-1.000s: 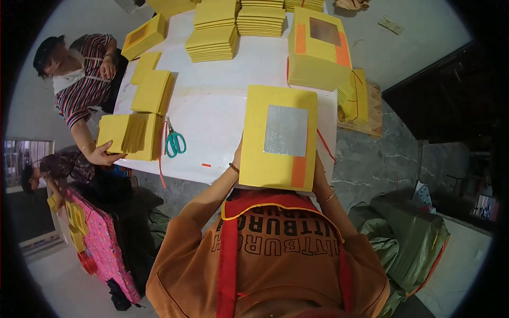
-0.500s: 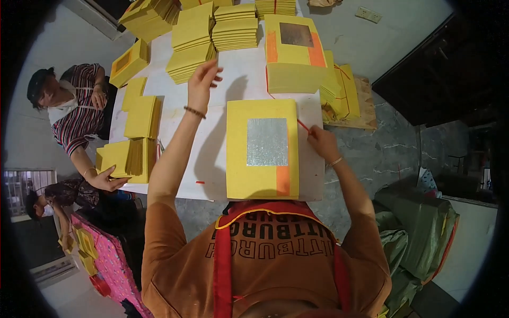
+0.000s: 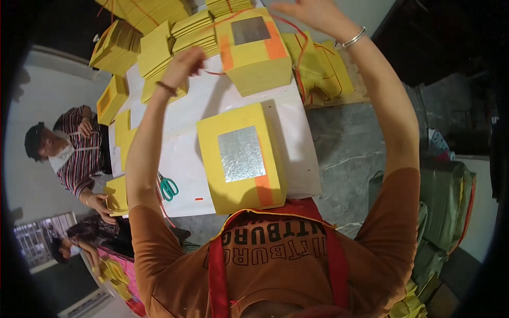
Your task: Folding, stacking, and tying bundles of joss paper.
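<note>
Beyond the near block, a tall yellow stack [image 3: 260, 75] stands on the table, with a metallic panel and orange strips on top. A red string [image 3: 306, 45] arcs over and beside it. My left hand [image 3: 186, 62] is left of this stack, fingers curled, with part of the string running from them toward the stack. Past the stack's far right corner, my right hand [image 3: 314, 13] is raised at the upper edge of view, fingers stretched out and partly cut off. Close to my body sits another yellow block [image 3: 212, 196] with a silver panel and an orange strip.
Several stacks of yellow folded pieces [image 3: 154, 50] fill the far left of the white table [image 3: 297, 175]. Green-handled scissors [image 3: 168, 188] lie by my left forearm. A person in a striped top [image 3: 79, 132] touches a yellow piece. Green wrapped bundles [image 3: 445, 201] stand at right.
My right hand has swung up and away from beside the near block to beyond the far stack. The string now loops over that stack. My view has turned, and the near block sits askew.
</note>
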The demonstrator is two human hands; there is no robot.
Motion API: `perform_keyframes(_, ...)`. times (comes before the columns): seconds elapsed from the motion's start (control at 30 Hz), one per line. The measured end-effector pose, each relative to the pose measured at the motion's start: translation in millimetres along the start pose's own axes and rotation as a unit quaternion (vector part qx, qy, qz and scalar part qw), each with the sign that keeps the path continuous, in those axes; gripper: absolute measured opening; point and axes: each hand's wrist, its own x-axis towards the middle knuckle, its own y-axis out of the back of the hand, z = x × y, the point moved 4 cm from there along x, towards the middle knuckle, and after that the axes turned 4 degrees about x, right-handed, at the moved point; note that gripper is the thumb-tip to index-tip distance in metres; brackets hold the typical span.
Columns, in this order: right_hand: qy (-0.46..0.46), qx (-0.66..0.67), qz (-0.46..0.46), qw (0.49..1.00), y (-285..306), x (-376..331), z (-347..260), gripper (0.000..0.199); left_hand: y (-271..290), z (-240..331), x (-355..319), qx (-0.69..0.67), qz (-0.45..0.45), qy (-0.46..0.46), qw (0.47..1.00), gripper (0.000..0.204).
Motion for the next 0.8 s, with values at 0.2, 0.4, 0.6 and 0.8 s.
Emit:
perform_keyframes(0.2,-0.376,0.114,0.073,0.916,-75.1,-90.2,176.6,0.037,77.8,-1.2,45.2,-0.227,0.177,-0.012,0.958,0.032)
perform_keyframes(0.4,-0.584,0.483,0.041,0.651,-294.3,-125.7,195.0,0.068,37.9,100.9,83.6,-0.131,0.102,-0.087,0.982,0.042)
perform_keyframes(0.6,-0.525,0.645,0.228,0.507,-343.2,-99.0,273.5,0.052,-24.3,167.1,104.8,0.058,0.034,-0.191,0.979,0.032)
perform_keyframes(0.8,-0.346,0.718,0.340,0.499,-233.8,-32.0,232.9,0.020,-40.5,176.5,122.2,0.066,0.063,-0.103,0.990,0.019)
